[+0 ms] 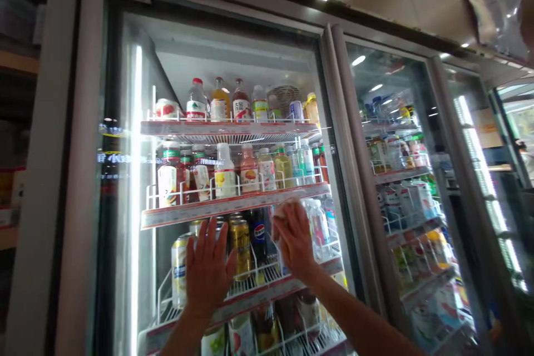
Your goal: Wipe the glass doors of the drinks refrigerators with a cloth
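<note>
My left hand [207, 270] lies flat on the glass door [125, 178] of a drinks fridge, fingers spread, over the shelf of cans [240, 247]. My right hand [294, 239] presses a small pale cloth [283, 210] against the same glass, a little higher and to the right. The cloth is mostly hidden under the fingers. Behind the glass stand rows of bottles [225, 169] on white wire shelves.
A second glass-door fridge [400, 178] stands to the right, filled with drinks and packets. The metal frame post [346, 178] separates the two doors. A silver bag [488, 5] hangs at the upper right. Shelving shows at the far left.
</note>
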The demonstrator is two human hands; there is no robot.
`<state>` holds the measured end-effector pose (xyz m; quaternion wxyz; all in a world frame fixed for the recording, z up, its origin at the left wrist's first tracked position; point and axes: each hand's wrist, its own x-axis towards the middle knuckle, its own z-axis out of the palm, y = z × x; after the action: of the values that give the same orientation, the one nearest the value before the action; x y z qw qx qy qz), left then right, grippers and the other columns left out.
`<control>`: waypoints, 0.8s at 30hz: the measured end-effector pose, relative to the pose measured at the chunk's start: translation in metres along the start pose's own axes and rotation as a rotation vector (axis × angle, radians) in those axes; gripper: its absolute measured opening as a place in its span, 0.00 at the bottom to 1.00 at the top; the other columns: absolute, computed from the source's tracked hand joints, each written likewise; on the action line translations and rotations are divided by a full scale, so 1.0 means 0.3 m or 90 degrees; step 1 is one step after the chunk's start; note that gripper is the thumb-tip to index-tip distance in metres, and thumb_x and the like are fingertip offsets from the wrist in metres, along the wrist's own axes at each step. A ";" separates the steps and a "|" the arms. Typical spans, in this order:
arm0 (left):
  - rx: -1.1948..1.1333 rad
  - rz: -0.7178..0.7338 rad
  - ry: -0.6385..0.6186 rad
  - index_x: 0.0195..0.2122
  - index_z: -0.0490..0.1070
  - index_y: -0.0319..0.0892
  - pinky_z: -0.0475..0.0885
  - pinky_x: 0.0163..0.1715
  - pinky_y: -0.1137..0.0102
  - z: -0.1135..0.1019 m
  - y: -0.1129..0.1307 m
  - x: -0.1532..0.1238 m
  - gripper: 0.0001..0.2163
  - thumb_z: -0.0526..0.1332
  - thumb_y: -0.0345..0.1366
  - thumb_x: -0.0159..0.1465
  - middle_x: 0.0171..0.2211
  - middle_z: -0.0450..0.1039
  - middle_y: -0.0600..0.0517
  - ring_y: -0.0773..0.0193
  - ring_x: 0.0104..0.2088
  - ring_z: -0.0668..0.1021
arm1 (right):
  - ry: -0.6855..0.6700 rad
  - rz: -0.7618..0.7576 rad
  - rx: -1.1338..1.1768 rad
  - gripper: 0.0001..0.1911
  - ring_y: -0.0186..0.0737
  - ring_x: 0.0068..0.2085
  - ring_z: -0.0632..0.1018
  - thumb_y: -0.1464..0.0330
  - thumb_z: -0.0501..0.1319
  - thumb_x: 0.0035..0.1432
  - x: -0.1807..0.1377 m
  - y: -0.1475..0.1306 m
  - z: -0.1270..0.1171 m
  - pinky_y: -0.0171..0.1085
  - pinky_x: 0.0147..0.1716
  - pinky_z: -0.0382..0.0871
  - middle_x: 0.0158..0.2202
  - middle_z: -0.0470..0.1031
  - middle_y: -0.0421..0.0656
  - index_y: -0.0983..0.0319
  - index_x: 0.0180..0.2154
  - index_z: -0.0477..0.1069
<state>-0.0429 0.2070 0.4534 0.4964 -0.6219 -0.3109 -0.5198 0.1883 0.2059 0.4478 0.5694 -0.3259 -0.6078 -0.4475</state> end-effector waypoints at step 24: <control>0.021 0.005 0.002 0.64 0.42 0.43 0.46 0.62 0.55 0.000 0.002 0.007 0.31 0.54 0.36 0.62 0.65 0.45 0.45 0.56 0.65 0.50 | -0.055 -0.104 0.020 0.21 0.50 0.65 0.50 0.72 0.51 0.58 0.018 0.024 -0.015 0.55 0.59 0.54 0.65 0.49 0.40 0.54 0.53 0.66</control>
<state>-0.0418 0.2064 0.4550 0.5093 -0.6140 -0.3159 -0.5137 0.1958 0.2039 0.4541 0.5093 -0.2852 -0.6630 -0.4687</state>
